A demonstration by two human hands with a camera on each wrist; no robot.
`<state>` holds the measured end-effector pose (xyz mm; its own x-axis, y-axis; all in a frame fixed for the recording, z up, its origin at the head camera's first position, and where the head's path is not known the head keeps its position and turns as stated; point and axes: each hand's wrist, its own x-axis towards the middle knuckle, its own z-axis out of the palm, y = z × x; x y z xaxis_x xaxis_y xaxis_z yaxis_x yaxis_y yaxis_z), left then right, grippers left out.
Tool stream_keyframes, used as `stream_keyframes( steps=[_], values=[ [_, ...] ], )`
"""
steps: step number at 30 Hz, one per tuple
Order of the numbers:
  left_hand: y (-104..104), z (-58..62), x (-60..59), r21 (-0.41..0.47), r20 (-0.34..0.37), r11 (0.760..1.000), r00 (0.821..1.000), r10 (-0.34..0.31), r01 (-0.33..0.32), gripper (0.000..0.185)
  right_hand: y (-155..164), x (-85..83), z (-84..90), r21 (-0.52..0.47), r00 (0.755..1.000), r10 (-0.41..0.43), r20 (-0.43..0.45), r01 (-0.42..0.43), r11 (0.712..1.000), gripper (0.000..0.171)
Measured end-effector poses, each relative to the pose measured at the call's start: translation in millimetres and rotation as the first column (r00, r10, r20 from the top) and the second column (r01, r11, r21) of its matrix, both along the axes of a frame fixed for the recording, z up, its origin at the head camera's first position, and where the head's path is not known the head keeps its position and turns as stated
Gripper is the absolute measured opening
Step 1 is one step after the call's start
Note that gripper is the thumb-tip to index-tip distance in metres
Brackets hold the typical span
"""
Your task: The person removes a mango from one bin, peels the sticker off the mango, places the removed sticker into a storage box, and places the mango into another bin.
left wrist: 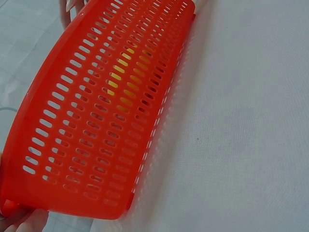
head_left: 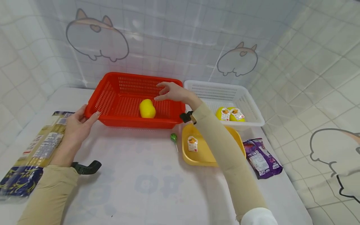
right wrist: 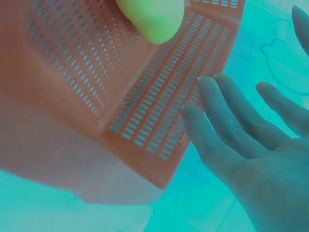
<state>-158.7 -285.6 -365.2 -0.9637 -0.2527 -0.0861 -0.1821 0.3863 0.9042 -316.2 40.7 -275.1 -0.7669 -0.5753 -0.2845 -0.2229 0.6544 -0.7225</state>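
We locate the red basket (head_left: pixel 123 93) on the white table (head_left: pixel 135 181), against the back wall, with its long axis running left to right across the view and its opening facing up. Inside, right of centre, lies a yellow fruit (head_left: pixel 147 108). Our left hand (head_left: pixel 76 125) grips the basket's near left corner, thumb on the rim. Our right hand (head_left: pixel 172 92) hovers over the basket's right half, fingers spread and straight, holding nothing. Just right of the basket stands a white basket (head_left: pixel 253 107); a yellow tray (head_left: pixel 197 156) lies nearer us.
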Motion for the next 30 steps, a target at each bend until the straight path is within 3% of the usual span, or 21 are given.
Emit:
stream_keyframes(
  steps=[17, 30],
  values=[
    [1.0, -0.7, 0.0, -0.017, 0.005, 1.000, 1.000, 0.002, -0.002, 0.087, 23.6, 33.3, -5.0, -0.074, 0.987, 0.000, -0.158, -0.012, 0.997, 0.071],
    [1.3, -4.4, 0.6, -0.023, 0.001, 1.000, 1.000, 0.013, -0.013, 0.088, 59.0, 51.0, -12.8, -0.098, 0.981, -0.089, -0.171, 0.073, 0.993, 0.068]
  ],
)
